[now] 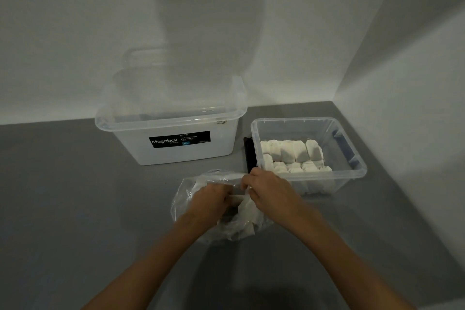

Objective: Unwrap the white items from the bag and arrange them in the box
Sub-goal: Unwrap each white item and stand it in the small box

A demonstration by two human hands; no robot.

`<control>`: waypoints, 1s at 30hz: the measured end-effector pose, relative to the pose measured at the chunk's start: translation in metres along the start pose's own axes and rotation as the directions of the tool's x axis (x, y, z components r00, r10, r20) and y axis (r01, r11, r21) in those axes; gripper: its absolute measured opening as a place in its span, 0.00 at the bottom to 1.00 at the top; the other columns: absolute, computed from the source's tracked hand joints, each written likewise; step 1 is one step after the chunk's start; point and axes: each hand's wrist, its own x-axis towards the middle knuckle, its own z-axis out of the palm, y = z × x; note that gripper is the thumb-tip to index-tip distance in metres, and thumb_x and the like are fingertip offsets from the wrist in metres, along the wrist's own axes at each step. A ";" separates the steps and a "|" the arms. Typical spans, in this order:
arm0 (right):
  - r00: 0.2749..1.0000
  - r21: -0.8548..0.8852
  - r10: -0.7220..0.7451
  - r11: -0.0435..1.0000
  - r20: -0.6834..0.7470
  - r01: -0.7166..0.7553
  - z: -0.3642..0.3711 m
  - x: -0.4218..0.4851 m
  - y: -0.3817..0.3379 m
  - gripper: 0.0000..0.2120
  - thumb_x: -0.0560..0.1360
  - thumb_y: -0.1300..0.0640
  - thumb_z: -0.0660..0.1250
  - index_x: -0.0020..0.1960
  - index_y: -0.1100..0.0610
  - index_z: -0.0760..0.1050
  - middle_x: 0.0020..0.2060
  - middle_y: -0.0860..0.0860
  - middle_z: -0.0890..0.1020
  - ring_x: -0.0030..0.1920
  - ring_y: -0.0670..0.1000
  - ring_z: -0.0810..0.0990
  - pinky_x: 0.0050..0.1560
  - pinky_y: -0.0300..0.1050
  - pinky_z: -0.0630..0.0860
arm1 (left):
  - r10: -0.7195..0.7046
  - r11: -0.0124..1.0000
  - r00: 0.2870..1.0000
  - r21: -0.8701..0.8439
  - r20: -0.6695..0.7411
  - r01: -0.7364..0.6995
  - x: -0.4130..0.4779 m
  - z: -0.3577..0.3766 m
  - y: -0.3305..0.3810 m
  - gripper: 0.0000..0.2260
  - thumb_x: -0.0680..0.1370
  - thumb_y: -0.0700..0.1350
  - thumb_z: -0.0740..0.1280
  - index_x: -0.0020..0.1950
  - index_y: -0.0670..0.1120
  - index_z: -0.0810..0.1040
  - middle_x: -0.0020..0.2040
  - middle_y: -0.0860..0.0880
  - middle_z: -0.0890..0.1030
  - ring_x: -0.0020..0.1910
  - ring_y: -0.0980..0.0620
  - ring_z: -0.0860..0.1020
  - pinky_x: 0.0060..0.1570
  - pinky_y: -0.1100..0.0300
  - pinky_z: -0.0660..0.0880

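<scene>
- Task position: the bag (187, 199), clear film, lies on the desk (75, 196) directly in front of the person. Its mouth is turned toward the far right.
- Left hand (211, 200): fingers curled together at the bag's mouth, gripping the film.
- Right hand (266, 190): thumb and fingers pinched together at the top of a white item (247, 214) standing in the bag. Whether the pinch takes the item itself or only its wrap cannot be resolved.
- Key relation: the open box (362, 171) stands just beyond and to the right of the right hand, and its near left corner is almost touching the knuckles. The right hand is therefore the nearer one for the transfer. As judged, the path runs up and to the right over the near rim.
- Box contents: placed items (292, 153) stand in two rows against the left and near walls. The right part of the box floor is free.
- The held item's long axis appears to run roughly toward the person, tilted. The film blurs its outline.
- Hidden or unclear: both sets of fingertips, the number of items left in the bag, and the wrap on the held item.
- A lidded box (176, 143) stands behind the bag, apart from it. A black object (249, 153) sits against the open box's left wall and cannot be identified.
</scene>
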 end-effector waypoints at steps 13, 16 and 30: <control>0.978 0.353 0.106 0.935 -0.180 -0.037 -0.001 0.003 0.002 0.08 0.79 0.58 0.63 0.56 0.54 0.79 0.49 0.50 0.82 0.47 0.45 0.78 0.49 0.31 0.73 | -0.148 0.981 0.985 -0.137 -0.085 0.136 -0.033 -0.095 -0.014 0.03 0.75 0.48 0.70 0.42 0.52 0.82 0.36 0.55 0.77 0.36 0.60 0.74 0.35 0.67 0.68; 0.953 0.531 0.195 0.846 -0.232 -0.044 -0.008 0.007 -0.004 0.08 0.78 0.60 0.65 0.55 0.55 0.79 0.42 0.45 0.80 0.42 0.43 0.79 0.43 0.26 0.74 | -0.201 0.899 0.978 -0.406 -0.052 0.163 -0.031 -0.105 -0.011 0.04 0.75 0.46 0.70 0.42 0.47 0.83 0.39 0.51 0.82 0.39 0.56 0.78 0.39 0.64 0.72; 0.900 0.931 0.417 0.363 -0.124 -0.040 -0.032 0.016 -0.003 0.03 0.75 0.62 0.69 0.48 0.59 0.79 0.35 0.54 0.83 0.34 0.48 0.82 0.34 0.38 0.78 | -0.248 0.487 0.964 -0.849 0.092 0.206 -0.009 -0.107 0.015 0.07 0.73 0.42 0.72 0.47 0.40 0.79 0.38 0.45 0.84 0.34 0.55 0.82 0.32 0.68 0.75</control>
